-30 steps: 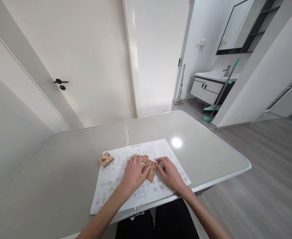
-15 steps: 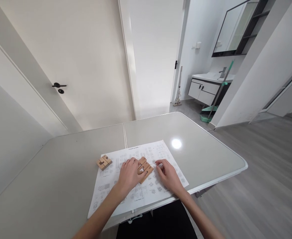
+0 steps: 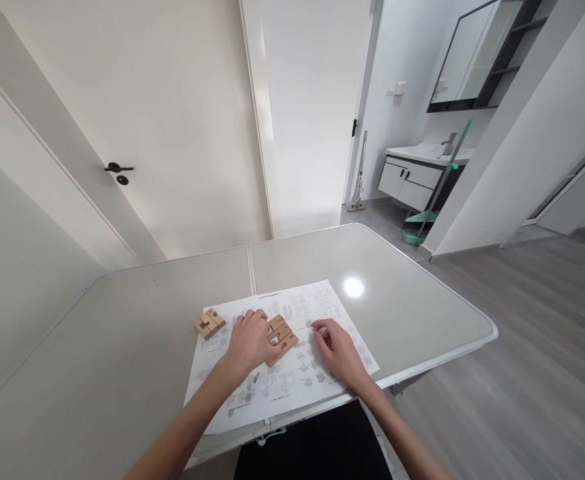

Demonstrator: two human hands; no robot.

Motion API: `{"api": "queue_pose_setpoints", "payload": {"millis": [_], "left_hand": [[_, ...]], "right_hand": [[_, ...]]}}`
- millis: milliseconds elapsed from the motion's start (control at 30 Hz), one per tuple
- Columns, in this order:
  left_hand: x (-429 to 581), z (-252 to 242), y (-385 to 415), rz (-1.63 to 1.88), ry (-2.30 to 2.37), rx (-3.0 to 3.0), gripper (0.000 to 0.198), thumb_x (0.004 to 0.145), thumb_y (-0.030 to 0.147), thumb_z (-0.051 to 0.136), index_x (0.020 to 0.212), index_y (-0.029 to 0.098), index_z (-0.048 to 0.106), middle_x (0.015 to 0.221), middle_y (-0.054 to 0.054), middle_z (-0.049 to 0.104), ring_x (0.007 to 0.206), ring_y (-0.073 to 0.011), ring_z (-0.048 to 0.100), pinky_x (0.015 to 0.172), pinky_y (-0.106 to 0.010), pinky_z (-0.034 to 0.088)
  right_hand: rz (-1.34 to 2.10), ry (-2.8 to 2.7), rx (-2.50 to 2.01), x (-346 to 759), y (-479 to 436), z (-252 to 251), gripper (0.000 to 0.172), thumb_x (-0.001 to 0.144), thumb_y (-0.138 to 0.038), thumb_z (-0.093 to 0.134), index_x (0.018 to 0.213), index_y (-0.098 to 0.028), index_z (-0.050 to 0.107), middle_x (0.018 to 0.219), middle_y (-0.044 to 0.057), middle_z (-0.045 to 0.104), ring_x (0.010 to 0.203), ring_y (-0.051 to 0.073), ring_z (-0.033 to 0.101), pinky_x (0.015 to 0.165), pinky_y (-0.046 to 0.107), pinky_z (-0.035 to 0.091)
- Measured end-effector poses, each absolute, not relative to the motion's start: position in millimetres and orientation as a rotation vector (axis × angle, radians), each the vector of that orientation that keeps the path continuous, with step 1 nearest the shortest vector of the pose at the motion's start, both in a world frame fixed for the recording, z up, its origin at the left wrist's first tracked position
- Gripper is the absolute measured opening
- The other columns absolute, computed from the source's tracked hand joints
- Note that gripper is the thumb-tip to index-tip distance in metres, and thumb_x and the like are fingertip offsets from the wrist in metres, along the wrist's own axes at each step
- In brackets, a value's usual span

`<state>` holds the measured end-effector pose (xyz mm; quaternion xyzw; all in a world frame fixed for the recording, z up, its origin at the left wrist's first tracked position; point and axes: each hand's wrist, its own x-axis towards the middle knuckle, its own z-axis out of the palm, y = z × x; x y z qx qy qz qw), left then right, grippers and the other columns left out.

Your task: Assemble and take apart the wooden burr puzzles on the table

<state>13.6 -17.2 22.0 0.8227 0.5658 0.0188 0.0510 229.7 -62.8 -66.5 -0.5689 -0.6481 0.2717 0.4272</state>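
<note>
My left hand (image 3: pixel 248 343) reaches over the left side of a flat group of wooden puzzle blocks (image 3: pixel 286 337), its thumb at their near side and fingers at the far side. Dark marks and gaps show on the blocks; part of them is hidden by the hand. They lie on a white printed sheet (image 3: pixel 317 303) full of small grey diagrams. To the right of the blocks, apart from them, my right hand (image 3: pixel 340 353) rests on the sheet with loosely bent fingers, and no object shows in it.
A second small group of wooden blocks (image 3: pixel 209 323) sits at the sheet's left edge. The grey table (image 3: pixel 137 320) has a pale rim and a seam. Beyond it are doors, a mop (image 3: pixel 360 177), a green dustpan (image 3: pixel 414 237) and a washbasin cabinet (image 3: pixel 407 183).
My left hand has slid a little to the left, and the wooden puzzle blocks have shifted left with it. My right hand is almost still.
</note>
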Motion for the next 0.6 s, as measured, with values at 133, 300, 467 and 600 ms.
{"api": "queue_pose_setpoints", "payload": {"millis": [133, 300, 467, 600], "left_hand": [[0.0, 22.8, -10.3, 0.064, 1.771, 2.521, 0.016, 0.068, 0.033, 0.071, 0.060, 0.021, 0.065, 0.097, -0.013, 0.074, 0.100, -0.0363, 0.064, 0.086, -0.046, 0.049], [-26.7, 14.7, 3.2, 0.103, 1.904, 2.508, 0.023, 0.071, 0.040, 0.069, 0.059, 0.021, 0.067, 0.097, -0.015, 0.074, 0.100, -0.0391, 0.062, 0.085, -0.049, 0.048], [-50.7, 3.5, 26.7, 0.197, 2.069, 2.483, 0.037, 0.076, 0.053, 0.065, 0.065, 0.019, 0.074, 0.106, -0.020, 0.073, 0.109, -0.0443, 0.058, 0.090, -0.056, 0.046], [-67.1, -5.4, 44.4, 0.285, 2.122, 2.488, 0.047, 0.080, 0.060, 0.063, 0.061, 0.018, 0.073, 0.123, -0.024, 0.068, 0.126, -0.0511, 0.047, 0.099, -0.062, 0.040]], "right_hand": [[0.697, -1.616, -1.423, 228.9, -65.1, -64.7, 0.025, 0.100, -0.035, 0.045, 0.107, -0.021, 0.064, 0.098, 0.007, 0.072, 0.072, 0.020, 0.065, 0.068, 0.032, 0.051], [0.735, -1.617, -1.428, 228.9, -68.1, -63.4, 0.028, 0.101, -0.041, 0.044, 0.109, -0.022, 0.064, 0.101, 0.008, 0.073, 0.073, 0.021, 0.066, 0.067, 0.033, 0.052], [0.745, -1.612, -1.444, 227.8, -69.3, -61.5, 0.033, 0.102, -0.047, 0.044, 0.109, -0.022, 0.064, 0.096, 0.008, 0.073, 0.074, 0.022, 0.066, 0.068, 0.034, 0.052], [0.753, -1.619, -1.442, 227.2, -69.3, -61.7, 0.035, 0.102, -0.049, 0.043, 0.109, -0.022, 0.065, 0.099, 0.009, 0.073, 0.073, 0.022, 0.066, 0.067, 0.035, 0.053]]}}
